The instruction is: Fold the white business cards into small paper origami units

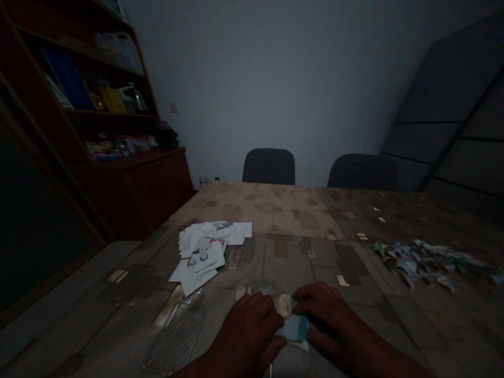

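Observation:
A small pale blue folded paper (292, 328) with a green-blue band lies at the near middle of the table, between my hands. My left hand (254, 331) is closed on its left edge, fingers curled and thumb below. At its right edge is my right hand (331, 323), with fingers and thumb apart around the side; whether they press the paper is too dark to tell. Beyond them on the left lies a loose pile of white printed cards (205, 257). A heap of folded whitish-green papers (429, 260) sits on the right.
The table (275, 210) wears a patterned cover. Two dark chairs (269, 166) stand behind its far edge. A wooden cabinet (153, 184) with filled shelves is at the left, and dark panels (444, 105) lean at the right.

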